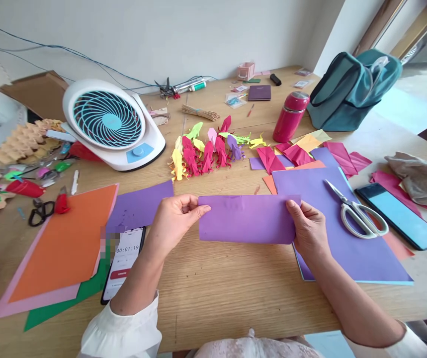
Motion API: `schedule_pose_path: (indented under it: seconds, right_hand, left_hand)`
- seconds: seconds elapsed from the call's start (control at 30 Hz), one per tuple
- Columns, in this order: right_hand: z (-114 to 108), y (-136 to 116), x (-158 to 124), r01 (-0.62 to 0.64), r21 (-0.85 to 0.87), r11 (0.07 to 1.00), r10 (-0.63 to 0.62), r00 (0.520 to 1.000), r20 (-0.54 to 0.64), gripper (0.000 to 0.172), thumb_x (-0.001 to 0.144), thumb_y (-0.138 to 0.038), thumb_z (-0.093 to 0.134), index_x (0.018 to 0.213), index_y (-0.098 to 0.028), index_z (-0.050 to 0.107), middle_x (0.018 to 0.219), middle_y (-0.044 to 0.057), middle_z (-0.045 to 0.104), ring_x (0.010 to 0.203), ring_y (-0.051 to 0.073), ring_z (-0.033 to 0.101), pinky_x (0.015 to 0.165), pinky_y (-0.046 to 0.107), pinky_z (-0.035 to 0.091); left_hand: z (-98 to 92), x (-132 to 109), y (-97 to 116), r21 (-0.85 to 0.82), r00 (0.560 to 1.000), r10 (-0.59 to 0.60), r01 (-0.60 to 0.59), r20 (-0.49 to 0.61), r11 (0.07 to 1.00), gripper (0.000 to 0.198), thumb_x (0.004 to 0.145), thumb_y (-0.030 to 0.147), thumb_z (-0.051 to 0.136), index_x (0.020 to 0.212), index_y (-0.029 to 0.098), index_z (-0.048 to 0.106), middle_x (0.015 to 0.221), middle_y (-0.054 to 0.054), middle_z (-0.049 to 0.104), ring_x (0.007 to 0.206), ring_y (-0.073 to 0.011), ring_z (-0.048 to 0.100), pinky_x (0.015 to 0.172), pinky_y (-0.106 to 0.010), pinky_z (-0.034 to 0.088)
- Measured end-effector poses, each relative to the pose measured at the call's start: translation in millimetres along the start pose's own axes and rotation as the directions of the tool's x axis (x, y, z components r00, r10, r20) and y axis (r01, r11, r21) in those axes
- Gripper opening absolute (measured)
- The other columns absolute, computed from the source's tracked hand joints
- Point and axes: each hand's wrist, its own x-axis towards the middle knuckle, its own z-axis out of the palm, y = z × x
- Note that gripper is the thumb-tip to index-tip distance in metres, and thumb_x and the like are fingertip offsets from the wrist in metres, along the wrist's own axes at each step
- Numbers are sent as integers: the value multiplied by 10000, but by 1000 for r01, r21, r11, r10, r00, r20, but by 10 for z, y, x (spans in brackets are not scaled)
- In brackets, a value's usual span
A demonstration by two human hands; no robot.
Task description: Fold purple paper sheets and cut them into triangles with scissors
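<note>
A folded strip of purple paper (248,219) is held just above the wooden table (213,293) in front of me. My left hand (176,219) pinches its left end with thumb and fingers closed. At the strip's right end, my right hand (308,228) grips it the same way. Under my right hand lies a large purple sheet (347,248) with white-handled scissors (358,214) on it.
Several folded paper figures (209,149) stand behind the strip. An orange sheet (67,243), another purple sheet (138,206) and a phone showing a timer (124,261) lie at left. A white fan (109,124), red bottle (291,117), teal bag (351,89) and dark tablet (399,214) surround the area.
</note>
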Motion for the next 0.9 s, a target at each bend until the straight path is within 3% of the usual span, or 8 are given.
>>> schedule_pose_path:
  seconds: [0.4, 0.67, 0.9]
  right_hand:
    - [14, -12, 1, -5, 25, 1000, 6, 999, -32, 265, 681, -464, 887, 751, -234, 775, 632, -33, 659, 505, 94, 473, 464, 219, 397]
    - [49, -70, -27, -14, -8, 1000, 14, 1000, 5, 329, 686, -518, 866, 678, -217, 734, 606, -31, 620, 495, 90, 444, 459, 216, 383]
    - [50, -76, -30, -18, -28, 999, 19, 999, 34, 370, 694, -539, 853, 669, -210, 686, 598, -33, 573, 508, 96, 415, 474, 227, 368]
  left_hand:
    - [0, -1, 22, -22, 1000, -9, 9, 6, 1000, 339, 709, 454, 792, 673, 155, 637, 658, 13, 590, 648, -117, 505, 633, -243, 395]
    - [-36, 16, -41, 67, 1000, 2, -2, 1, 998, 365, 766, 469, 749, 653, 174, 567, 627, 44, 514, 609, -97, 448, 596, -238, 329]
    - [-64, 32, -75, 123, 1000, 1, -1, 0, 992, 378, 777, 480, 735, 649, 178, 546, 626, 48, 496, 616, -99, 448, 609, -238, 341]
